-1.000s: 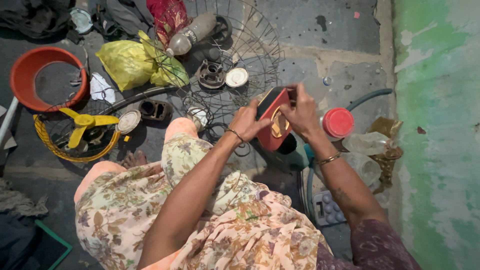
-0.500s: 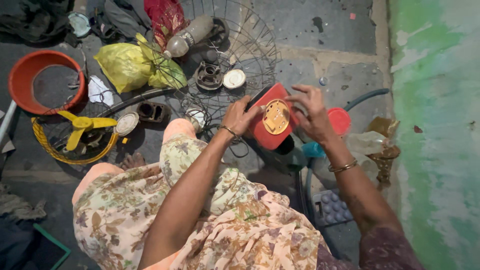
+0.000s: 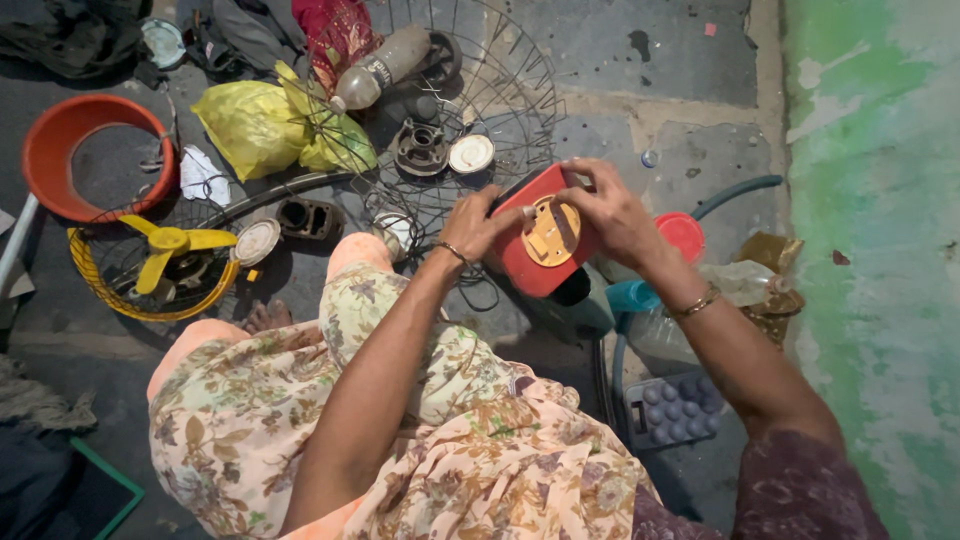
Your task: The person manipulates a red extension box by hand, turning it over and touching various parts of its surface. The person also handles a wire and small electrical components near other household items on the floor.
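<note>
We pinch the red box (image 3: pixel 545 245) between our left hand (image 3: pixel 478 222) and right hand (image 3: pixel 610 212); a loose grip could drop it.

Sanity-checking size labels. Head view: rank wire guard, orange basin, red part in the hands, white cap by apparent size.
1. Wire guard, largest, though partly cut off at the top edge.
2. Orange basin.
3. Red part, held by both hands; it sits nearer the camera, so it may look bigger than it is.
4. White cap, smallest.

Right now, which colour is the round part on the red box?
Yellow part on red box, head view.
</note>
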